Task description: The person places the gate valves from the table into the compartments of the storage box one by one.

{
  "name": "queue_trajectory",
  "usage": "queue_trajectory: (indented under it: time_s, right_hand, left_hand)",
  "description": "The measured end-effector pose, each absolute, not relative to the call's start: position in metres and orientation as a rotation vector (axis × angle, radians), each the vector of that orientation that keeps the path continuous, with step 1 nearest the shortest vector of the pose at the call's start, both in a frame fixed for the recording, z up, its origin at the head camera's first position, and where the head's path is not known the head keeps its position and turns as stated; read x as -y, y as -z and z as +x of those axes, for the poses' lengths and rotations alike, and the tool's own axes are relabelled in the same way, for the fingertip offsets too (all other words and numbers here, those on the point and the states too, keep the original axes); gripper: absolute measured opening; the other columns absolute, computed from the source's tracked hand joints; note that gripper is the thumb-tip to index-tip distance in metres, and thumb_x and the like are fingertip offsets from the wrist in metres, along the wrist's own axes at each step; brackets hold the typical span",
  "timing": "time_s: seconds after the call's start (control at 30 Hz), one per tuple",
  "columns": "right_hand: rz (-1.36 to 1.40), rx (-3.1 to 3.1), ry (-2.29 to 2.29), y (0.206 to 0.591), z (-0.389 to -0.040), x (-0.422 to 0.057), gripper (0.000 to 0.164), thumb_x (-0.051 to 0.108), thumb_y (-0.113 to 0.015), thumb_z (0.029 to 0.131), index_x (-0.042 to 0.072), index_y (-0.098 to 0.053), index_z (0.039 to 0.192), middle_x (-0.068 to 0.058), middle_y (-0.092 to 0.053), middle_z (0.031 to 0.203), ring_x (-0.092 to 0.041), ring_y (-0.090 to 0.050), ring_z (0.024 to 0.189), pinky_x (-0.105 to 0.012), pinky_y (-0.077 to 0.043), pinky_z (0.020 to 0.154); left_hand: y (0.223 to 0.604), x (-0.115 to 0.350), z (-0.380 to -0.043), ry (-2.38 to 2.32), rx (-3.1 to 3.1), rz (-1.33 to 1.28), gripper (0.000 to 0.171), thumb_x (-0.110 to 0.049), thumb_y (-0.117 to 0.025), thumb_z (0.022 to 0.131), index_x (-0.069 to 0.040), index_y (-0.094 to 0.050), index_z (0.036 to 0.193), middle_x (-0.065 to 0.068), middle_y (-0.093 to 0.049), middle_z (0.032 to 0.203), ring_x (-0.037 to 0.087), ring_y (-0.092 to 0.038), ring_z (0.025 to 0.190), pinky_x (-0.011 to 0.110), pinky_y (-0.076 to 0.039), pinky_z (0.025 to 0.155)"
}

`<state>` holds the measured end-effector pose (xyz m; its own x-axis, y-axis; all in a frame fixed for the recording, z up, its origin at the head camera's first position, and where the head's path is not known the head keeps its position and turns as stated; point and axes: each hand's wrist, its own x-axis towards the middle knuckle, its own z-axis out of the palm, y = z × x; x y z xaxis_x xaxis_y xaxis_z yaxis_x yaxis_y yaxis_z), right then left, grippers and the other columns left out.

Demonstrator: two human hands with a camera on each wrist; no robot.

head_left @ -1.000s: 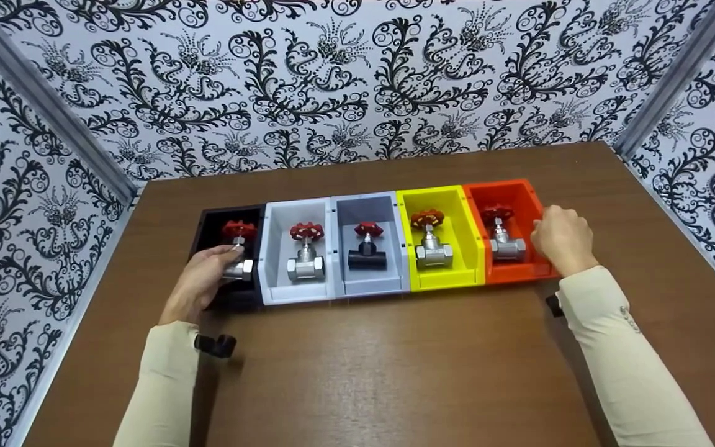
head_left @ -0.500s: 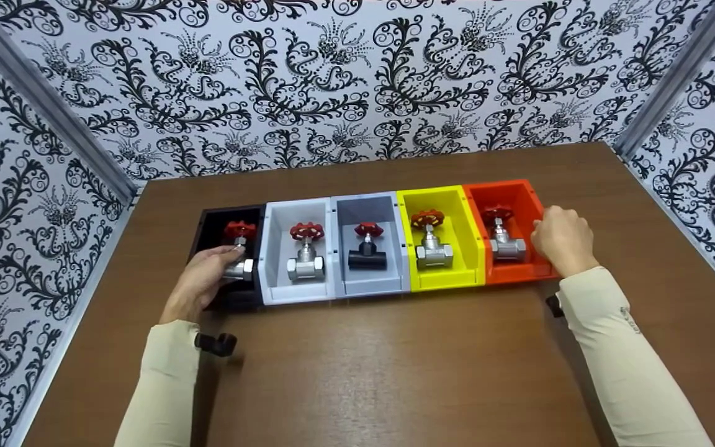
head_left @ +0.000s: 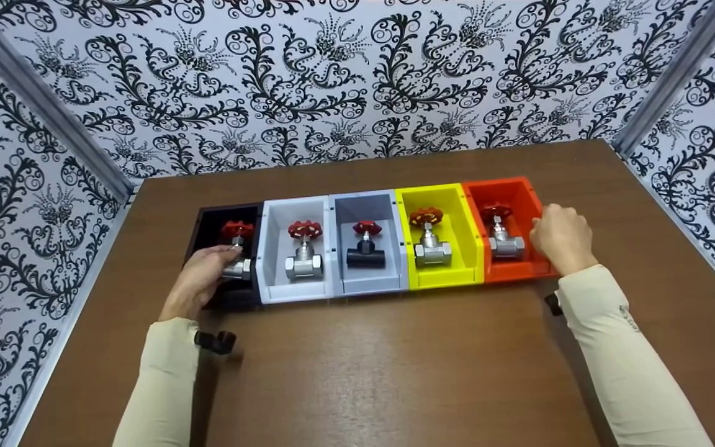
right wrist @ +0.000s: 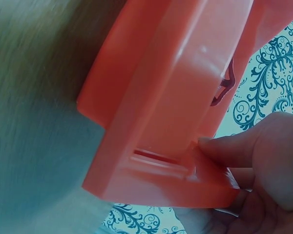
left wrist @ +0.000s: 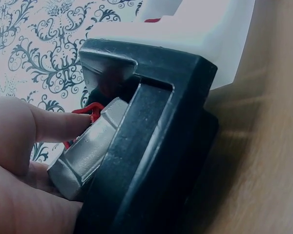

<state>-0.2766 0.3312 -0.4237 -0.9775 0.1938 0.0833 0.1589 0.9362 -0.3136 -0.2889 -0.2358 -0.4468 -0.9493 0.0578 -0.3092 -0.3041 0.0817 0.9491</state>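
A joined row of open bins stands on the table. My left hand (head_left: pixel 202 276) reaches over the side of the black bin (left wrist: pixel 151 126) at the left end. Its thumb and fingers grip a silver globe valve (left wrist: pixel 88 151) with a red handwheel; some fingers are hidden. At the other end my right hand (head_left: pixel 561 238) pinches the side wall of the orange-red bin (right wrist: pixel 161 183), thumb inside and fingers curled outside. Another silver valve (head_left: pixel 506 242) with a red handwheel lies in that bin.
The white bin (head_left: pixel 270 295) and the yellow bin (head_left: pixel 472 276) each hold a silver valve. Between them, the grey bin (head_left: pixel 373 285) holds a black-bodied valve (head_left: pixel 367 256). Patterned walls (head_left: pixel 332 81) enclose the brown table (head_left: pixel 382 366) behind and at both sides.
Both hands keep their places on the valve and the orange-red bin. The head view has shifted very slightly; the bins and valves look unmoved.
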Motion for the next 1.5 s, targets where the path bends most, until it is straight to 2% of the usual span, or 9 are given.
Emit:
queue_trajectory:
  time_s: [0.27, 0.43, 0.63, 0.9, 1.2, 1.5]
  right_hand:
    - [-0.258, 2.978, -0.472, 0.4248, -0.2774, -0.3331, 0.030, 0.014, -0.055, 0.095, -0.014, -0.062, 0.101, -0.039, -0.062, 0.096, -0.055, -0.059, 0.078, -0.064, -0.050, 0.070]
    - [-0.259, 2.965, -0.482, 0.4255, -0.2764, -0.3330, 0.028, 0.014, -0.056, 0.095, -0.012, -0.063, 0.097, -0.038, -0.063, 0.093, -0.054, -0.059, 0.074, -0.063, -0.050, 0.067]
    - [-0.258, 2.953, -0.488, 0.4262, -0.2758, -0.3334, 0.027, 0.014, -0.056, 0.094, -0.012, -0.063, 0.096, -0.038, -0.063, 0.094, -0.054, -0.059, 0.075, -0.063, -0.050, 0.068]
    - [-0.274, 2.971, -0.505, 0.4247, -0.2758, -0.3329, 0.028, 0.015, -0.055, 0.095, -0.012, -0.062, 0.098, -0.037, -0.063, 0.094, -0.053, -0.059, 0.076, -0.062, -0.049, 0.069]
    - [-0.288, 2.988, -0.513, 0.4243, -0.2766, -0.3331, 0.027, 0.015, -0.055, 0.096, -0.011, -0.062, 0.101, -0.035, -0.063, 0.094, -0.050, -0.059, 0.075, -0.060, -0.050, 0.070]
    - [-0.249, 2.938, -0.484, 0.4265, -0.2753, -0.3323, 0.028, 0.014, -0.056, 0.094, -0.012, -0.064, 0.097, -0.040, -0.063, 0.096, -0.057, -0.060, 0.078, -0.064, -0.050, 0.069]
  left_hand:
    - [0.4460, 0.2351, -0.2901, -1.884, -2.140, -0.256, 0.030, -0.015, -0.051, 0.102, 0.010, -0.054, 0.119, -0.004, -0.060, 0.080, 0.005, -0.059, 0.070, 0.022, -0.050, 0.067]
    - [0.4446, 0.2348, -0.2904, -1.801, -2.193, -0.280, 0.037, -0.016, -0.048, 0.103, 0.011, -0.050, 0.127, -0.004, -0.058, 0.086, 0.005, -0.057, 0.075, 0.024, -0.049, 0.072]
    - [0.4446, 0.2334, -0.2914, -1.744, -2.218, -0.295, 0.037, -0.019, -0.049, 0.103, 0.009, -0.051, 0.127, -0.003, -0.057, 0.089, 0.006, -0.056, 0.078, 0.026, -0.047, 0.078]
    - [0.4472, 0.2332, -0.2932, -1.747, -2.224, -0.291, 0.037, -0.018, -0.048, 0.103, 0.011, -0.051, 0.126, -0.003, -0.058, 0.087, 0.006, -0.057, 0.078, 0.025, -0.047, 0.076]
    - [0.4491, 0.2326, -0.2946, -1.717, -2.265, -0.315, 0.041, -0.018, -0.049, 0.102, 0.013, -0.051, 0.129, 0.003, -0.054, 0.100, 0.007, -0.054, 0.084, 0.022, -0.047, 0.078]
    - [0.4493, 0.2323, -0.2933, -1.711, -2.304, -0.291, 0.033, -0.015, -0.047, 0.102, 0.012, -0.055, 0.121, -0.003, -0.056, 0.085, 0.007, -0.054, 0.078, 0.023, -0.046, 0.074]
